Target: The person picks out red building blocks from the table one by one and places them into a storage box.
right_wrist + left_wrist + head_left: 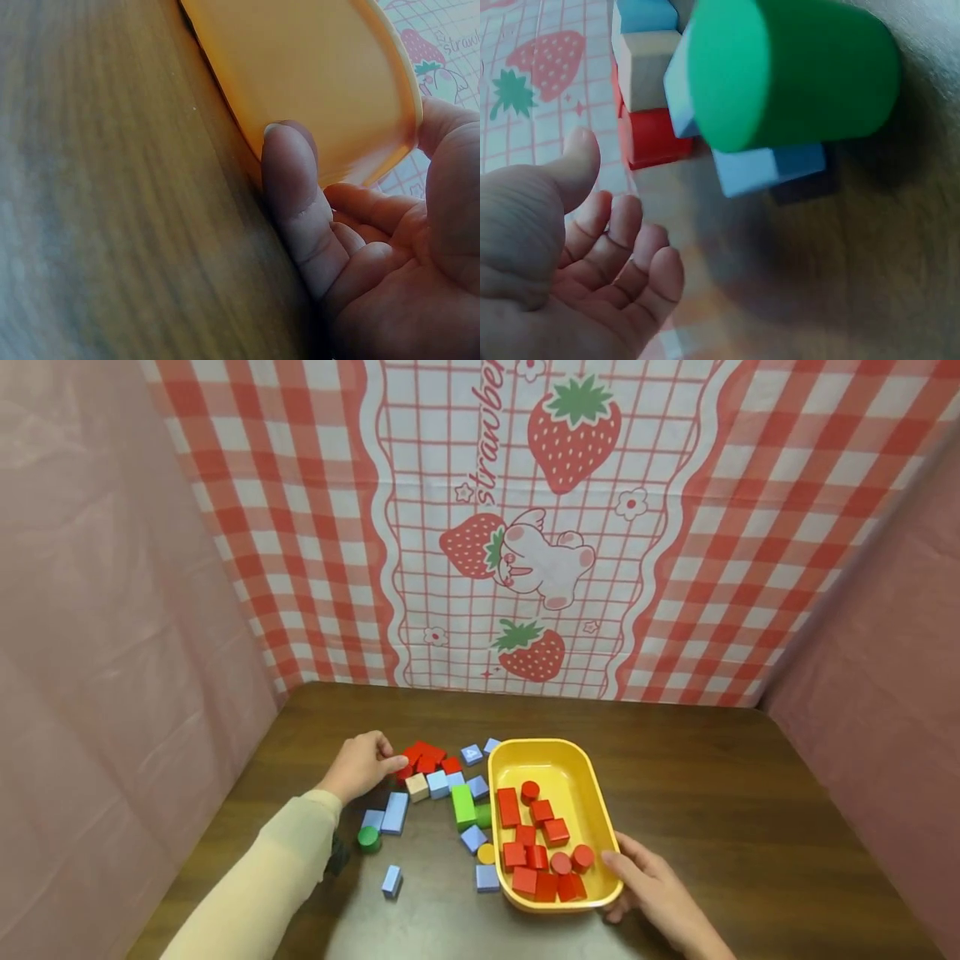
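Red blocks (425,753): some inside the tray (557,768), some piled left of its far end

On the dark table (712,802), the tray stands right of the loose blocks, its red ones mostly in the near half. The right hand (660,885) grips the tray at its near right corner, thumb at the rim, fingers against the outside; a firm hold there should stop it sliding. The left hand (358,768) reaches to the pile, fingers loosely bent, holding nothing that shows. Coming in from the left seems wise, since blue blocks (438,783) and the wood block (417,787) crowd the near side. Best to pinch one piece by opposite faces and lift straight up, keeping the sleeve (255,877) above the green cylinder (368,838).
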A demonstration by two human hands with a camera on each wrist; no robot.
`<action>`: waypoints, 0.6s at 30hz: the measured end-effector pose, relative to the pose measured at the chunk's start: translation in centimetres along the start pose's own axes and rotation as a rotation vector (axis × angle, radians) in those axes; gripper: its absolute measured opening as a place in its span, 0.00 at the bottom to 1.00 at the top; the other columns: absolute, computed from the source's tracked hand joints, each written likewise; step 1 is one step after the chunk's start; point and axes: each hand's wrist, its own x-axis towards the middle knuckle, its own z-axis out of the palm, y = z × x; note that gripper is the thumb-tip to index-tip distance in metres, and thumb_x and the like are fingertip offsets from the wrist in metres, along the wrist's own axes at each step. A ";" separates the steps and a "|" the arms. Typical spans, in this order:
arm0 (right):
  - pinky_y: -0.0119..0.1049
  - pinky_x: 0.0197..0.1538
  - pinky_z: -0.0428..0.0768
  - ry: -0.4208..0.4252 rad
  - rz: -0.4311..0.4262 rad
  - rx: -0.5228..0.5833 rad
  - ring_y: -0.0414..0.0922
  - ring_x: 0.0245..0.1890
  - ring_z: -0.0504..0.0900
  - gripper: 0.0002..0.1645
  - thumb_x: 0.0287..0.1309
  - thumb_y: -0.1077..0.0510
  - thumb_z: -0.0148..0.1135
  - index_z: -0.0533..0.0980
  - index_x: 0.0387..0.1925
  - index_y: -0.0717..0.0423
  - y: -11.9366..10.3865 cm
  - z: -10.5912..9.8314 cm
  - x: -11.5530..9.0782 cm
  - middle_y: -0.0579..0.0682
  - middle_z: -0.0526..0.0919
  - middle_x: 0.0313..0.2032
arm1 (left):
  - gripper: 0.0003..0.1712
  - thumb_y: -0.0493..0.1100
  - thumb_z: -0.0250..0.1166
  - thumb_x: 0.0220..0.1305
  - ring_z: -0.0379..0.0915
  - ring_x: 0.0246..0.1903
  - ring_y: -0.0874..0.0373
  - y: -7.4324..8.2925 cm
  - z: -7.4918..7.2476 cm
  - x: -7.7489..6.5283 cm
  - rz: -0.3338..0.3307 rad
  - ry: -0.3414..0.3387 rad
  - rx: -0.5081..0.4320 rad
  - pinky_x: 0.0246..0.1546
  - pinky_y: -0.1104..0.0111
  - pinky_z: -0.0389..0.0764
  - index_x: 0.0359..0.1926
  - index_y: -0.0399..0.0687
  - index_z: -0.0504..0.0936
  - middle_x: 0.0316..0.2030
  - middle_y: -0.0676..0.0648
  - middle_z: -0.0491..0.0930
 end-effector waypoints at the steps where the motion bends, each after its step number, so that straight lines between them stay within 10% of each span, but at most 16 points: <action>1: 0.50 0.26 0.84 0.000 -0.002 0.003 0.60 0.21 0.80 0.34 0.74 0.51 0.51 0.56 0.71 0.68 0.0 0.0 0.0 0.67 0.82 0.30 | 0.17 0.50 0.72 0.60 0.68 0.24 0.55 -0.3 -0.1 -0.1 -0.011 -0.013 -0.010 0.24 0.65 0.71 0.34 0.42 0.76 0.25 0.47 0.75; 18: 0.49 0.27 0.85 -0.021 0.000 0.020 0.61 0.22 0.81 0.35 0.74 0.51 0.50 0.54 0.72 0.68 0.0 -0.2 -0.1 0.67 0.82 0.31 | 0.13 0.40 0.68 0.64 0.76 0.28 0.54 -2.7 -1.3 -0.5 -0.084 -0.032 -0.083 0.31 0.60 0.82 0.46 0.37 0.79 0.38 0.41 0.81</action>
